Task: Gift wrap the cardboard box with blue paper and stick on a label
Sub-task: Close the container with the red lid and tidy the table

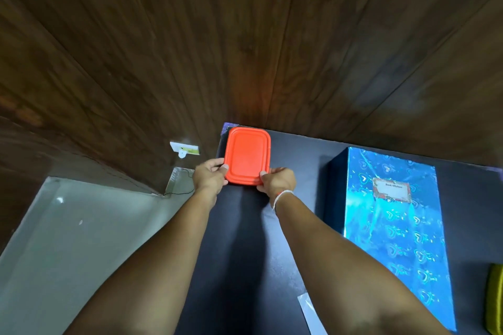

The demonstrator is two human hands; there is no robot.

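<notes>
A box wrapped in shiny blue heart-print paper (392,231) lies on the dark table (239,239) at the right. A white "Best Wishes" label (392,190) with a red floral border is stuck on its top. At the table's far left corner sits an orange plastic container (247,155) with its lid on. My left hand (209,174) grips its near left corner, thumb on the lid. My right hand (277,180) grips its near right corner the same way. Both arms reach forward, away from the wrapped box.
A wooden wall rises right behind the table. A strip of white backing paper (310,313) lies near the front edge. Something yellow-green (495,299) shows at the right border. A wall socket (185,150) with a thin cable is left of the table, above grey floor (68,239).
</notes>
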